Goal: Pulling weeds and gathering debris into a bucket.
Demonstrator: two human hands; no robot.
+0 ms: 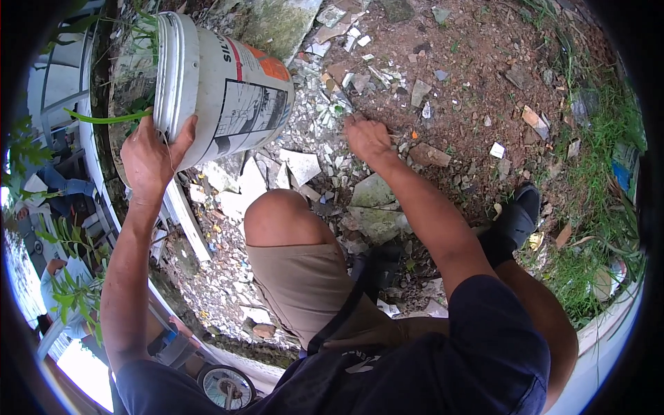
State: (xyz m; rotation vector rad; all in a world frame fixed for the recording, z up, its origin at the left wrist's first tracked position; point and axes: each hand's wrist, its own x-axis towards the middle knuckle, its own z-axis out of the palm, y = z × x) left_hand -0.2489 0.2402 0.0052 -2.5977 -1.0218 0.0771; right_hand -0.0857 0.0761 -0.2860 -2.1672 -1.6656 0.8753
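A white plastic bucket (207, 90) with an orange and black printed label is tipped on its side, its ribbed rim facing left. My left hand (153, 152) is closed on that rim, the thumb on the outer wall and the fingers mostly out of sight behind the edge. To the right of the bucket, my right hand (370, 140) is low over the rubble with its fingers curled down. Whatever lies between those fingertips is too small or hidden to name. Small white and greenish shards (330, 114) lie scattered right beside the fingers.
Larger broken tile pieces (299, 166) and a mossy slab (375, 190) lie near my knee. Reddish soil (477, 76) with loose fragments spreads to the right, edged by grass (598, 221). A wheel (227, 387) shows at lower left; another person (66, 277) is beyond the wall.
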